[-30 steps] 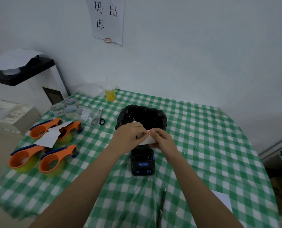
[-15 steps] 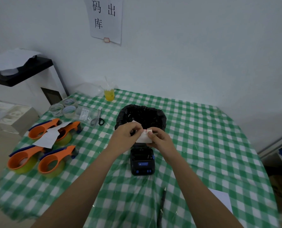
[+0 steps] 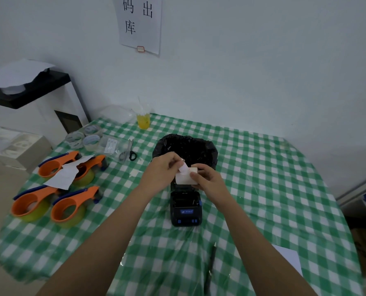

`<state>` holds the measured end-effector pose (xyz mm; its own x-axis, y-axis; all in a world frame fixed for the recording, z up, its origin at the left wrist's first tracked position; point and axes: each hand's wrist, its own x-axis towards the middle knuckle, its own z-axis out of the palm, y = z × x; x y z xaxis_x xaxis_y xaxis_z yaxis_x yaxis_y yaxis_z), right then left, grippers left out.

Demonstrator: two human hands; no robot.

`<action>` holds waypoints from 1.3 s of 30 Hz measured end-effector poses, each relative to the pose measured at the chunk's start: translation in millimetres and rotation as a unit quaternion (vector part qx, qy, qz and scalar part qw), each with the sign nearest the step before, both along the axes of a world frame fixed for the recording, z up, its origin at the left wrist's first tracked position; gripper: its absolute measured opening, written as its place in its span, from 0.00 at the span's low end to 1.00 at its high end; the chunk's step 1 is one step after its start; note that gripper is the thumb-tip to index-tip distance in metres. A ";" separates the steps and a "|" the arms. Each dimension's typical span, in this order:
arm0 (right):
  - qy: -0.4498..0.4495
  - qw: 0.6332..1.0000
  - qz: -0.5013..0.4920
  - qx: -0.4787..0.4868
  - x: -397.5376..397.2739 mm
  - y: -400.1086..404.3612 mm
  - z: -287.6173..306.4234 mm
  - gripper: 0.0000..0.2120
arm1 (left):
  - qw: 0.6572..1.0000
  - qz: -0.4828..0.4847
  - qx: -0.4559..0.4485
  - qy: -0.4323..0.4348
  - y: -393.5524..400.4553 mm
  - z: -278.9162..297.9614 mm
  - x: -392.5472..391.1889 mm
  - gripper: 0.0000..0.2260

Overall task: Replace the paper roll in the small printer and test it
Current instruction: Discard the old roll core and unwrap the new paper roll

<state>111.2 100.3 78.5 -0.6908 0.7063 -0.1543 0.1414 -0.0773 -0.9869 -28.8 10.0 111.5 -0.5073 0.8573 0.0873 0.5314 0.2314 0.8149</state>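
Note:
A small black printer [image 3: 186, 210] with blue buttons sits on the green checked table, its lid open toward the back. Just above it I hold a white paper roll [image 3: 185, 178] in the air. My right hand [image 3: 207, 179] grips the roll from the right side. My left hand [image 3: 161, 170] pinches the roll's loose end [image 3: 183, 166], which curls up off the roll. The roll is clear of the printer's open bay.
A black-lined bin [image 3: 185, 149] stands right behind the printer. Several orange tape dispensers [image 3: 69, 208] lie at the left, with scissors [image 3: 127, 154] and tape rolls [image 3: 91, 142] behind them. A yellow drink cup [image 3: 143, 121] is at the back, a pen [image 3: 212, 259] and white paper [image 3: 290, 256] near me.
The loose end of the roll has been peeled up by my left hand and now curls away from the roll. Both hands stay above the printer.

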 end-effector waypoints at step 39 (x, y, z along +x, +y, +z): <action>-0.110 0.985 -0.130 0.012 -39.6 114.3 -59.1 0.13 | 0.984 0.058 -0.159 0.062 159.4 -111.6 -95.6 0.12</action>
